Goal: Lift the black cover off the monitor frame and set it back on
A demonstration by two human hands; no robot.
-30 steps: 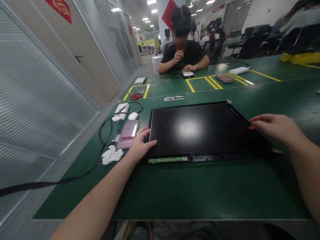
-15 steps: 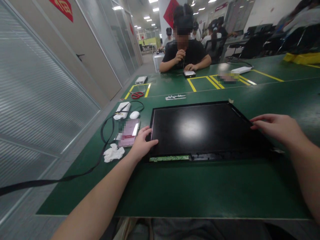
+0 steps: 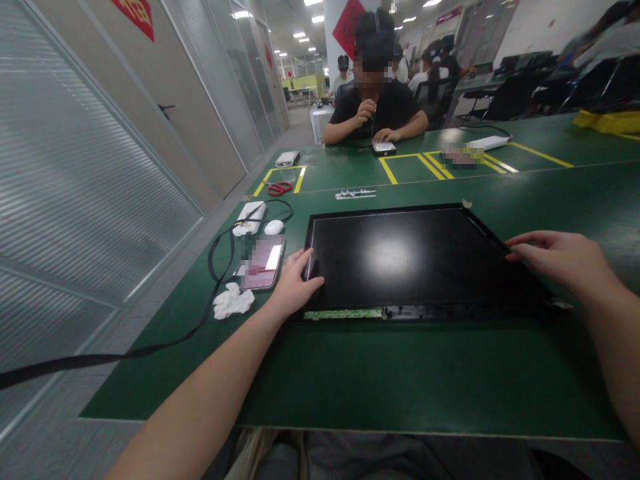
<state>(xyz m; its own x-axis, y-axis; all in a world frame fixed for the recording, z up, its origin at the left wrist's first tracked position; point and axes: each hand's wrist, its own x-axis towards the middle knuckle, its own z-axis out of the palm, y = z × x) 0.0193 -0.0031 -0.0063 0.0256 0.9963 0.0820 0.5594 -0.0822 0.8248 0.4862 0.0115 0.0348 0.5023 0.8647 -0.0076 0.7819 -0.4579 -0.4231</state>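
A black LCD panel in a dark frame lies screen-up on the green table in front of me. A narrow green circuit board shows along its near edge, at the left. My left hand grips the panel's left edge, the thumb on the screen side and the fingers at the rim. At the right edge, my right hand has thumb and fingertips closed on the frame. The underside of the panel is hidden.
Left of the panel are a phone, crumpled tissue, a white rounded case, a white box and a black strap. Red-handled scissors and white strips lie beyond. Across the table a person handles a small device.
The whole view has shifted slightly, with the scene a little further right. Both hands stay at the panel's edges, and the panel keeps its place on the table.
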